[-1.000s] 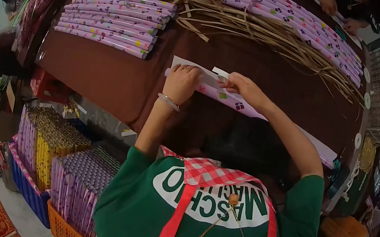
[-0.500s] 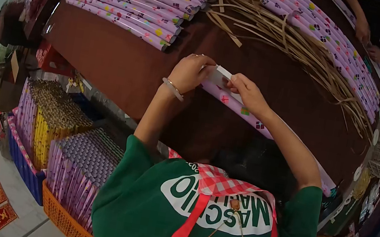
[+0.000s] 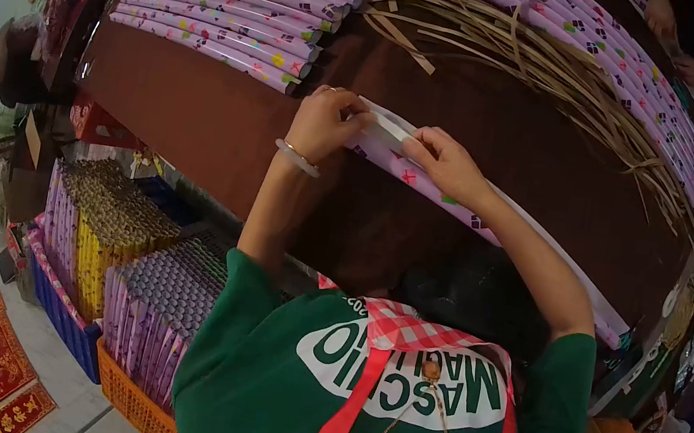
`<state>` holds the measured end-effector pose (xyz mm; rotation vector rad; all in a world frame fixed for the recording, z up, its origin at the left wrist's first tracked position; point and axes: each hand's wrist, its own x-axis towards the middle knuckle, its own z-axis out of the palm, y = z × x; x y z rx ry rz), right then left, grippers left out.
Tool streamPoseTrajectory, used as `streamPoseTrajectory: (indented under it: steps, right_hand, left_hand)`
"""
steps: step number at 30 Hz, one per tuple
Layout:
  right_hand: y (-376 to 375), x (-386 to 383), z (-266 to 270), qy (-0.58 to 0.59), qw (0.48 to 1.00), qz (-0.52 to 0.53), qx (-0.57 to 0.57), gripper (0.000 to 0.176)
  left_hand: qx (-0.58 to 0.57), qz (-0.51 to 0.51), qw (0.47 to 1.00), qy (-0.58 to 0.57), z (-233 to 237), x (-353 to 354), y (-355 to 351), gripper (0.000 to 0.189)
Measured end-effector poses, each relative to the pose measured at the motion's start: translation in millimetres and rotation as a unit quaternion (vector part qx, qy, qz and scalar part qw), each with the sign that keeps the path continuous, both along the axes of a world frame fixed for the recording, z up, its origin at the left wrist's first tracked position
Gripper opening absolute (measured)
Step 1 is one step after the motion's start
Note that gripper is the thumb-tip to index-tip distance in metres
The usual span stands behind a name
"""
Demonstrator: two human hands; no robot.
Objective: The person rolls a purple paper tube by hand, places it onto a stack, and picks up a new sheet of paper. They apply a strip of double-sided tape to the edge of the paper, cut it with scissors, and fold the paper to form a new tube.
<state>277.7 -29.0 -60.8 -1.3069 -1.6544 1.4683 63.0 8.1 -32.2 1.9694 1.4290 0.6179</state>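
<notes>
A long pale purple patterned roll (image 3: 413, 177) with a white edge lies diagonally on the brown-covered table (image 3: 193, 94). Over its upper left end, a short whitish strip (image 3: 387, 132) spans my two hands. My left hand (image 3: 325, 126), with a pale bangle at the wrist, pinches the strip's left end. On the other side, my right hand (image 3: 447, 167) has thumb and fingers closed on its right end. The roll's middle part is partly behind my right forearm.
Finished purple tubes (image 3: 225, 13) lie at the back left, more tubes (image 3: 594, 56) at the back right. Brown strips (image 3: 520, 62) run between them. Tubes fill a blue crate (image 3: 65, 307) and an orange crate (image 3: 143, 393) at lower left. Another person's hand (image 3: 662, 17) shows top right.
Both hands have shifted slightly left, and my right hand has turned more flat over the strip. The view has shifted a little. The other person's hands have moved up, partly out of view.
</notes>
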Motion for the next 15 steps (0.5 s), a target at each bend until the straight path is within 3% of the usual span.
streamPoseTrajectory:
  steps: [2, 15]
  right_hand:
    - [0, -3, 14, -0.073, 0.997, 0.006, -0.005, 0.035]
    - [8, -8, 13, -0.072, 0.996, -0.008, -0.054, 0.032]
  left_hand:
    - [0.007, 0.032, 0.998, 0.051, -2, -1, 3, 0.018]
    - [-0.030, 0.109, 0.983, 0.145, -30, -4, 17, 0.017]
